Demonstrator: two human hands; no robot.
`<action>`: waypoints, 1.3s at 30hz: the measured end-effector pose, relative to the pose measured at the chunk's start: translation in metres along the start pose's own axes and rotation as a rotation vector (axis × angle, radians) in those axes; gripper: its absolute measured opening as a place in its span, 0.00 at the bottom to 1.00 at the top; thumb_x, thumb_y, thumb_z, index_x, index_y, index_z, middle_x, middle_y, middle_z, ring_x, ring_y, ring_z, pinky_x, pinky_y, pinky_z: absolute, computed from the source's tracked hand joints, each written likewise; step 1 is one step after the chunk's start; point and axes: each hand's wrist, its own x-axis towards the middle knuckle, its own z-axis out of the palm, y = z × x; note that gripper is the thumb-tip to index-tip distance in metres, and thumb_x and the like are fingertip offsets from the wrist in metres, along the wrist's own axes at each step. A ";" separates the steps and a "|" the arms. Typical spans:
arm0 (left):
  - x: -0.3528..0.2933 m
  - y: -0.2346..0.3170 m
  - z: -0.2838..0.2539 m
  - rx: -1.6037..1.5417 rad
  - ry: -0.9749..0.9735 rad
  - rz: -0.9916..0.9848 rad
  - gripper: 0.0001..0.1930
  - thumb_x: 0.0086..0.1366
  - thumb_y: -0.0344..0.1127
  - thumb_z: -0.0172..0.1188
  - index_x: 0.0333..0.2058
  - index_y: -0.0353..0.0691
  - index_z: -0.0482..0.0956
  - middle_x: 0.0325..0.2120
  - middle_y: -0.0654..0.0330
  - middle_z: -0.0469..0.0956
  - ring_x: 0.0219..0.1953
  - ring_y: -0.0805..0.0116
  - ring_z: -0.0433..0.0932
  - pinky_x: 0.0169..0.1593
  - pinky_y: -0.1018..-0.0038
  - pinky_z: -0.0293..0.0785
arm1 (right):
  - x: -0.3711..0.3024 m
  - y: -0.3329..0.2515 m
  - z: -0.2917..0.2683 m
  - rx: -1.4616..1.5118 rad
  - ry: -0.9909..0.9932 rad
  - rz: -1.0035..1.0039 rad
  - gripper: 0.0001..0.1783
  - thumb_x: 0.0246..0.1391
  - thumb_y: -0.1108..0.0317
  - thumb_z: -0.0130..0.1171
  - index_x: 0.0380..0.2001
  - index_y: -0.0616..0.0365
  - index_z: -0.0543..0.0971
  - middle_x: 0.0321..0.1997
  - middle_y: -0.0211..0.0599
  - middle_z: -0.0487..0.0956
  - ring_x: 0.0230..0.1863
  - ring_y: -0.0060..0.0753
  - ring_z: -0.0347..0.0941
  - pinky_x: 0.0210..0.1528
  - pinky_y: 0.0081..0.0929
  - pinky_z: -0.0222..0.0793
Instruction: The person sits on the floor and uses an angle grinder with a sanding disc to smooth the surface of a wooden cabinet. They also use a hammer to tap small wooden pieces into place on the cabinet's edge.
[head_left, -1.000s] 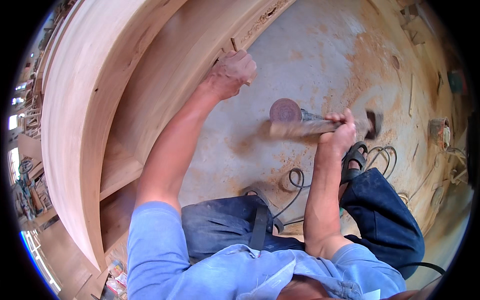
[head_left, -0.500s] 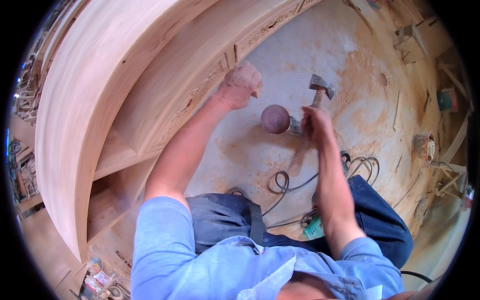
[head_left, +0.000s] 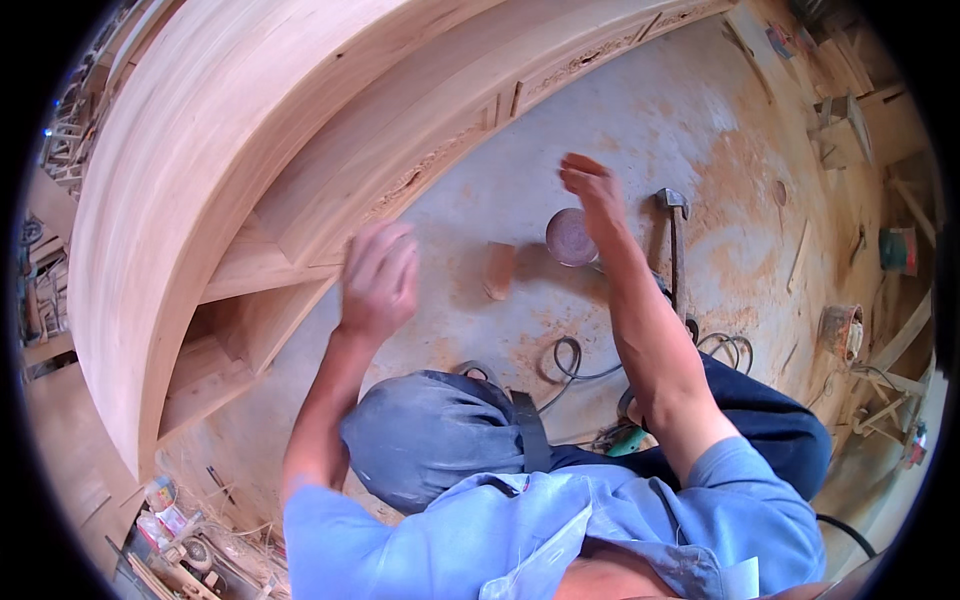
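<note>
My left hand [head_left: 380,280] is raised beside the lower edge of a large pale wooden furniture piece [head_left: 290,150], its fingers loosely bent and a little blurred, nothing seen in them. My right hand [head_left: 595,190] is empty, fingers stretched out, over the floor just beside a round brown sanding disc [head_left: 571,238]. The tool under that disc is partly hidden by my right forearm. A hammer [head_left: 676,235] rests on the floor right of this arm. Between my hands lies a small reddish-brown wooden block [head_left: 499,270].
Carved panels [head_left: 410,178] run along the furniture's edge. A dark cable [head_left: 568,358] loops over the dusty floor by my knees, near a green tool part [head_left: 627,441]. A bucket [head_left: 842,332] and wood scraps stand at the right. Clutter [head_left: 190,540] lies at lower left.
The hammer has left my right hand and lies on the floor. My left hand has drawn back toward me and left; the block now shows on the floor. My right hand has moved forward.
</note>
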 end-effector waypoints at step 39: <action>0.101 0.007 -0.199 0.611 0.094 -0.591 0.31 0.80 0.51 0.37 0.64 0.27 0.70 0.64 0.45 0.72 0.67 0.50 0.67 0.71 0.60 0.55 | 0.235 0.004 0.111 0.575 0.802 0.130 0.29 0.67 0.49 0.47 0.57 0.63 0.73 0.61 0.55 0.74 0.62 0.57 0.67 0.64 0.48 0.63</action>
